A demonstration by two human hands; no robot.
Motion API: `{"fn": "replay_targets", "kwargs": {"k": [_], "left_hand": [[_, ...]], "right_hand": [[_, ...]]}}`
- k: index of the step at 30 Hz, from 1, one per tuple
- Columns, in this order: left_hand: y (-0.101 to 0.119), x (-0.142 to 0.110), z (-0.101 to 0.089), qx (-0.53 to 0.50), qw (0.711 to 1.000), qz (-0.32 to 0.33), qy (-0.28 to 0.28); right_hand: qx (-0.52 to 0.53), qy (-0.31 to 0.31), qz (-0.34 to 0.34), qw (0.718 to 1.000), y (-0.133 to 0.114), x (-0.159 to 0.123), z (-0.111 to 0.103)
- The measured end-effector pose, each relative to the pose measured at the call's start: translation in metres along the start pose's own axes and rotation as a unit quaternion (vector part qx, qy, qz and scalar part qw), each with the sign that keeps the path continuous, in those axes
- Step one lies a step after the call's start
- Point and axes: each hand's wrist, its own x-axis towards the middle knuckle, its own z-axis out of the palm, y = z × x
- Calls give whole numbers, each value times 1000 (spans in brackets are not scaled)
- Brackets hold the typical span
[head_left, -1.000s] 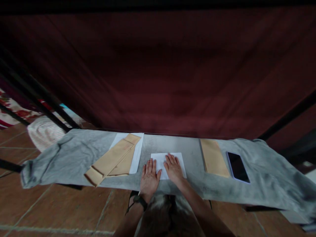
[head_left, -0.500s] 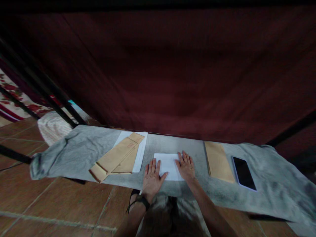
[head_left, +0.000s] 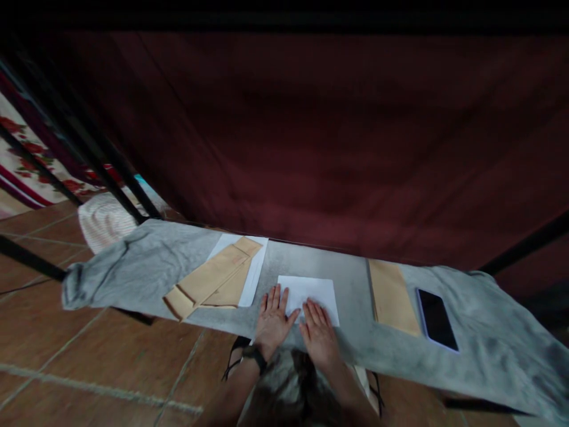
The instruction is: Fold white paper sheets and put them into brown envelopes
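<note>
A white sheet of paper [head_left: 310,288] lies flat on the grey cloth in front of me, perhaps folded. My left hand [head_left: 272,317] rests palm down across its left edge, fingers stretched and a little apart. On the near right part of the sheet lies my right hand [head_left: 319,332], also flat with fingers extended. Neither hand grips anything. To the left, several brown paper envelopes [head_left: 217,276] overlap on top of white sheets [head_left: 255,276]. A stack of brown envelopes [head_left: 393,296] sits to the right of my hands.
Beside the right stack lies a phone [head_left: 438,320] in a pale purple case. Grey cloth [head_left: 355,332] covers the narrow bench. A dark red curtain [head_left: 311,136] hangs right behind it, and black metal bars [head_left: 127,172] stand at the left. Tiled floor [head_left: 111,350] shows below.
My right hand has slid left and toward me over the sheet, uncovering its upper right corner. The left hand stays almost in place. The camera view has shifted slightly.
</note>
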Motion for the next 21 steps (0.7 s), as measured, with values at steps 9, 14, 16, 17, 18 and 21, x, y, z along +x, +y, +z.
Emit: {"fn": "replay_targets", "kwargs": {"k": [9, 14, 16, 17, 18, 21], "left_hand": [[11, -1, 4, -26, 1000, -3, -4], [49, 5, 9, -88, 988, 87, -95], [58, 10, 9, -98, 985, 84, -118], [60, 13, 9, -100, 984, 80, -123], [60, 17, 8, -101, 984, 77, -125], [52, 27, 6, -97, 985, 78, -120]], "right_hand": [[-37, -8, 2, 999, -14, -52, 0], [-45, -20, -5, 999, -8, -54, 9], [-43, -30, -10, 999, -7, -55, 11], [-41, -32, -9, 999, -6, -56, 11], [-41, -31, -6, 999, -6, -56, 12], [-40, -24, 6, 999, -5, -57, 14]]}}
